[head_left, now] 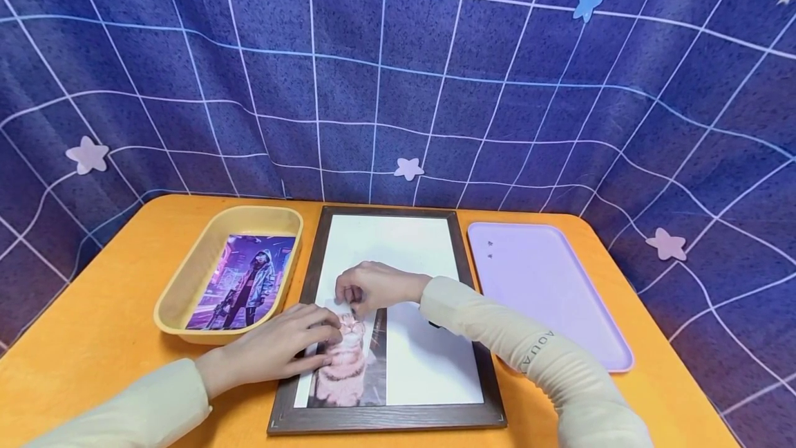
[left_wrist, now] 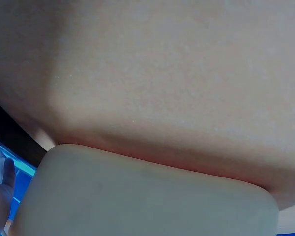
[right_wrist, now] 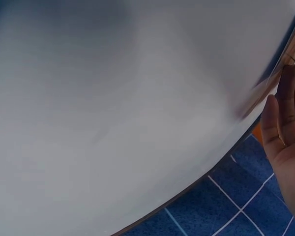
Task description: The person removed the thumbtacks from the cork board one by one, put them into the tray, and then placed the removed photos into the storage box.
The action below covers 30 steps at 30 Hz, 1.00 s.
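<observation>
A dark-framed white board (head_left: 429,372) lies in the middle of the table. On its lower left is a picture of a striped cat (head_left: 340,375). The left hand (head_left: 282,344) rests across the left side of the frame, its fingers spread onto the cat picture. At the picture's top edge, the right hand (head_left: 381,287) pinches a small pin (right_wrist: 292,59), its thin point showing past the fingertips in the right wrist view. The fingers hide most of this pin. The left wrist view is filled mostly by skin and a pale block.
Left of the board stands a yellow bin (head_left: 186,275) with a picture of a hooded figure (head_left: 249,285) in it. On the right lies a purple tray (head_left: 541,282) holding two small metallic pieces (head_left: 490,249). A blue gridded curtain (head_left: 348,88) hangs behind the orange table (head_left: 118,282).
</observation>
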Each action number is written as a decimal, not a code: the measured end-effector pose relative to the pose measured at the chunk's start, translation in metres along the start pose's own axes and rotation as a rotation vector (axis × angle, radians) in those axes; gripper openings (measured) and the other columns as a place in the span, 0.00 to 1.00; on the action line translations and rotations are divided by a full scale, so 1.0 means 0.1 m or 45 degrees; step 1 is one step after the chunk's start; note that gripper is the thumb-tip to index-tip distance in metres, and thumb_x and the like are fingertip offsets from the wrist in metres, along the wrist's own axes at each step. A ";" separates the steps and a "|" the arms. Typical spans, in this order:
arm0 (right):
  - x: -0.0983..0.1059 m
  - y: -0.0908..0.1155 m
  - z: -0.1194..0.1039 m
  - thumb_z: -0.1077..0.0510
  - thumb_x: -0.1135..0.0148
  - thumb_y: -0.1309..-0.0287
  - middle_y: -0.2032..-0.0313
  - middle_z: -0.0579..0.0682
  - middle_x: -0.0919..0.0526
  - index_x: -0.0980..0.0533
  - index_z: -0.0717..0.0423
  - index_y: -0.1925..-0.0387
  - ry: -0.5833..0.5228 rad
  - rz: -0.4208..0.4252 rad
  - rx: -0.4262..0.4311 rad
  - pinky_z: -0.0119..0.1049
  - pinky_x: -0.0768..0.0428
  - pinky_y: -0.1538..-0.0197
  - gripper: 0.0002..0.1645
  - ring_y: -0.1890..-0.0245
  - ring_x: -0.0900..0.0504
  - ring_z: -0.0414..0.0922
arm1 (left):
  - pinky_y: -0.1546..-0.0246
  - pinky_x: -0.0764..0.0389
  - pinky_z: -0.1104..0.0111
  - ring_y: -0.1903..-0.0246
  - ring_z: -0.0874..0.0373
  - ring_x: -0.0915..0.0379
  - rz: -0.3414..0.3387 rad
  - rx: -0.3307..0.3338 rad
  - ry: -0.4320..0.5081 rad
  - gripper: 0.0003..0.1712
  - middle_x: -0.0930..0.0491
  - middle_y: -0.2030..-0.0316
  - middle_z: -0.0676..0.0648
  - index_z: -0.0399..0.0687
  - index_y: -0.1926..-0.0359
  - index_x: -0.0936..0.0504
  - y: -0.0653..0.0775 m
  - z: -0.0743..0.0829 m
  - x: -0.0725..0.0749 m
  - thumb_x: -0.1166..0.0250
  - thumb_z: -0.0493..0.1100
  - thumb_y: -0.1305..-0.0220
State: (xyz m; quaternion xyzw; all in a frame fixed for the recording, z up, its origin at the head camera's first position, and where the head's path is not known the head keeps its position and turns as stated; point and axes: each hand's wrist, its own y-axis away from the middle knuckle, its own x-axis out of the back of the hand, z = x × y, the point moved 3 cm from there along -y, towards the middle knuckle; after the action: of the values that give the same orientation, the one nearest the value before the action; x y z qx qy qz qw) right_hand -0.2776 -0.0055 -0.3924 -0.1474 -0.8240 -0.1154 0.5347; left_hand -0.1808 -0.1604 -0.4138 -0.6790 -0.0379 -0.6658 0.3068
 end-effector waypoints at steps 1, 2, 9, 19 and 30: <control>0.00 0.00 0.00 0.63 0.34 0.54 0.70 0.43 0.20 0.23 0.53 0.63 0.000 0.001 -0.001 0.17 0.30 0.66 0.13 0.71 0.24 0.34 | 0.52 0.30 0.64 0.54 0.63 0.32 0.005 -0.004 0.000 0.13 0.27 0.53 0.56 0.58 0.56 0.24 0.00 0.00 0.00 0.38 0.52 0.42; 0.00 0.00 0.00 0.63 0.34 0.54 0.70 0.43 0.20 0.23 0.53 0.63 0.001 0.002 -0.002 0.17 0.30 0.66 0.13 0.71 0.24 0.34 | 0.52 0.30 0.64 0.55 0.63 0.32 0.010 -0.008 0.000 0.13 0.26 0.53 0.56 0.58 0.56 0.24 0.00 0.00 0.00 0.38 0.51 0.42; 0.01 0.00 0.00 0.63 0.35 0.55 0.71 0.44 0.20 0.23 0.53 0.63 -0.009 0.006 -0.003 0.18 0.29 0.66 0.13 0.71 0.24 0.34 | 0.52 0.30 0.63 0.55 0.62 0.32 0.022 -0.016 0.005 0.13 0.27 0.53 0.56 0.58 0.56 0.24 0.00 -0.01 0.00 0.38 0.51 0.42; 0.09 0.00 0.01 0.63 0.35 0.54 0.71 0.43 0.20 0.24 0.53 0.62 -0.033 0.024 -0.029 0.20 0.29 0.64 0.14 0.69 0.22 0.37 | 0.52 0.30 0.63 0.55 0.62 0.32 0.010 -0.008 0.013 0.13 0.26 0.53 0.56 0.58 0.56 0.24 -0.01 0.00 0.01 0.38 0.51 0.42; 0.14 0.08 0.07 0.64 0.36 0.53 0.70 0.45 0.20 0.23 0.55 0.61 -0.030 0.029 -0.078 0.22 0.29 0.62 0.14 0.68 0.22 0.38 | 0.52 0.30 0.63 0.54 0.63 0.32 -0.016 0.008 0.003 0.13 0.26 0.52 0.56 0.59 0.56 0.24 0.00 0.00 0.00 0.39 0.52 0.41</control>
State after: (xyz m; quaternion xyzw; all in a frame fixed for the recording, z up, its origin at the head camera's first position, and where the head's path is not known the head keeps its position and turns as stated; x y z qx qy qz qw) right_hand -0.2860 0.0056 -0.3821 -0.1746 -0.8247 -0.1328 0.5214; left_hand -0.1812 -0.1604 -0.4133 -0.6772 -0.0440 -0.6683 0.3048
